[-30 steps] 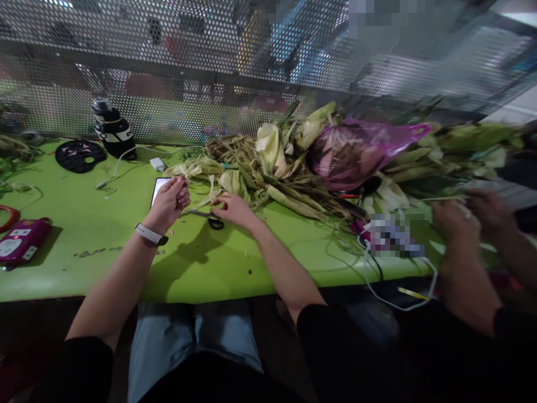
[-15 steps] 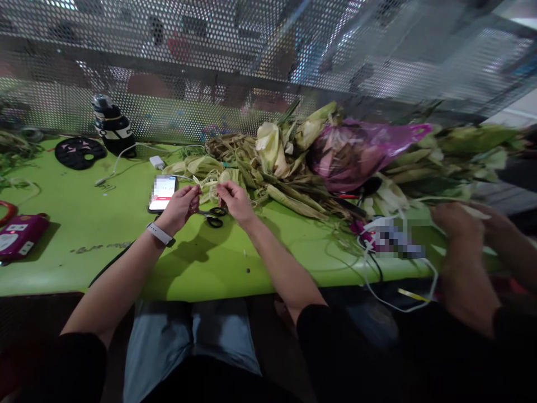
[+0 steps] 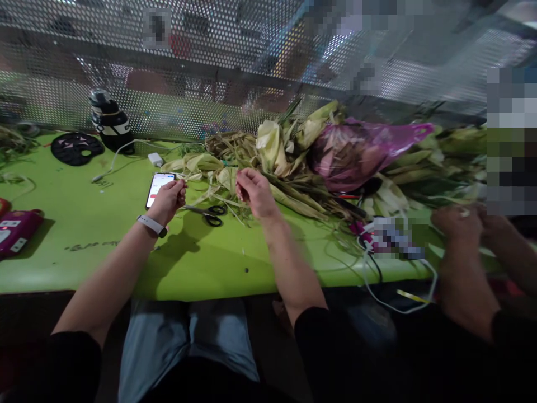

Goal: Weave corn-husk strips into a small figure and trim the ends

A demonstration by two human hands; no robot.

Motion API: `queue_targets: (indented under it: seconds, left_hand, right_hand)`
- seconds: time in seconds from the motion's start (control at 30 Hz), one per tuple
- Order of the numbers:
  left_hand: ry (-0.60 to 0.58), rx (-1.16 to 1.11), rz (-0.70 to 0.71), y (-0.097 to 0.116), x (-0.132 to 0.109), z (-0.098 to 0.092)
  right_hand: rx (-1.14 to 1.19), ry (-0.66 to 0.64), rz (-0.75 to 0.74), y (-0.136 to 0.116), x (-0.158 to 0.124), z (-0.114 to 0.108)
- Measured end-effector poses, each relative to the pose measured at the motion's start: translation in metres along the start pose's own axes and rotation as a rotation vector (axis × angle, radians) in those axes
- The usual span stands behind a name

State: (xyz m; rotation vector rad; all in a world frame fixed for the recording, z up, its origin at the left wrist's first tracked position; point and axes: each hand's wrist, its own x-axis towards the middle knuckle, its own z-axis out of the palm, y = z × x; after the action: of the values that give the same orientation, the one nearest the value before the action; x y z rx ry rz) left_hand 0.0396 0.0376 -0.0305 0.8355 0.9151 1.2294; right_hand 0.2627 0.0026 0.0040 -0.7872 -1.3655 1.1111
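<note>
My left hand (image 3: 168, 200), with a light watch band at its wrist, is closed over the lower right part of a lit phone (image 3: 154, 183); its fingers pinch a pale husk strip (image 3: 195, 177). My right hand (image 3: 254, 192) is closed too, in front of the husk heap, and what its fingertips hold is too small to make out. Between and below the hands lie black-handled scissors (image 3: 212, 215) on the green table (image 3: 201, 263). Thin pale husk shreds (image 3: 226, 193) spread between both hands.
Dried husks (image 3: 272, 148) and a pink plastic bag (image 3: 348, 151) line the back. A dark bottle (image 3: 112, 123), black palette-shaped piece (image 3: 78, 149) and purple power strip (image 3: 20, 232) stand left. Another person's hands (image 3: 459, 224) work at right, beside white cables (image 3: 432, 285).
My hands have moved apart, the left one slightly left and the right one to the right and up a little. Husk shreds now show in the gap between them.
</note>
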Motion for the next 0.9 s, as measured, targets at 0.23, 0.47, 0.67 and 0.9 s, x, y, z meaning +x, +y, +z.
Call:
queue_targets:
  seconds: [0.23,0.47,0.67,0.9]
  left_hand:
    - [-0.005,0.155,0.036,0.006,-0.009,0.011]
    - [-0.146,0.221,-0.061,-0.001,-0.025,0.025]
    - [-0.248,0.266,-0.207,-0.007,-0.026,0.025]
    - [-0.302,0.427,-0.123,-0.011,-0.023,0.025]
  right_hand:
    - [-0.333,-0.244,0.094,-0.001,-0.005,0.004]
    - [-0.422,-0.244,0.064,0.005,-0.005,0.009]
    - [-0.612,-0.118,-0.053,0.004,-0.006,0.008]
    - [-0.755,0.088,-0.162,0.009,0.000,-0.002]
